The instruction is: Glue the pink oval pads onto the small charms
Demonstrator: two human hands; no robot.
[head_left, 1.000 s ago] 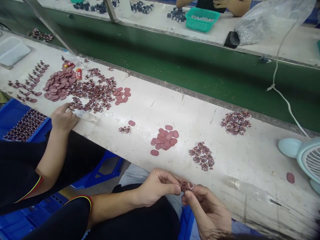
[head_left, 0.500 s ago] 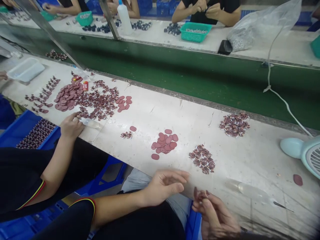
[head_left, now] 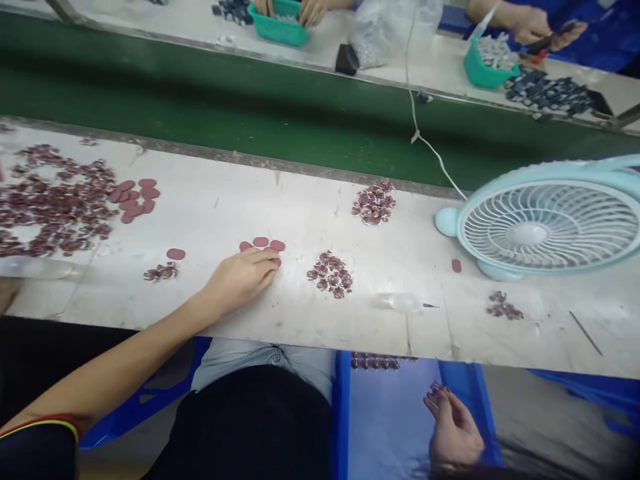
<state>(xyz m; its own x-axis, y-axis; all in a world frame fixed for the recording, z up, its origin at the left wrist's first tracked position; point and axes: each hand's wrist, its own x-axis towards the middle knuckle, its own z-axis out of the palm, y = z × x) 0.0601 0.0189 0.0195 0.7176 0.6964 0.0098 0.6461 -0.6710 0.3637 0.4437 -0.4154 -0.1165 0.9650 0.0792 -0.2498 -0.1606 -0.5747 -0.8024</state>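
Note:
My left hand (head_left: 244,283) lies over a small pile of red-brown oval discs (head_left: 261,241), its fingers together and bent down, fingertips closed on a disc at the pile's right side. The hand covers most of the pile. Below the table edge, my right hand (head_left: 454,427) pinches a small brown figure (head_left: 437,387) between thumb and fingers, above a blue bin (head_left: 390,413). Rows of similar brown pieces (head_left: 375,361) stand at the bin's far end. To the right of my left hand is a heap of small brown pieces (head_left: 330,274).
A clear squeeze bottle (head_left: 405,302) with a dark tip lies on the table (head_left: 290,313). Nearby are a light-blue fan (head_left: 530,230), another brown heap (head_left: 374,203) and a thin dark rod (head_left: 586,332). Co-workers' hands (head_left: 537,27) work across the green gap.
My left hand has moved from the table edge onto the discs. My right hand has carried the brown figure over the blue bin. The view has swung right.

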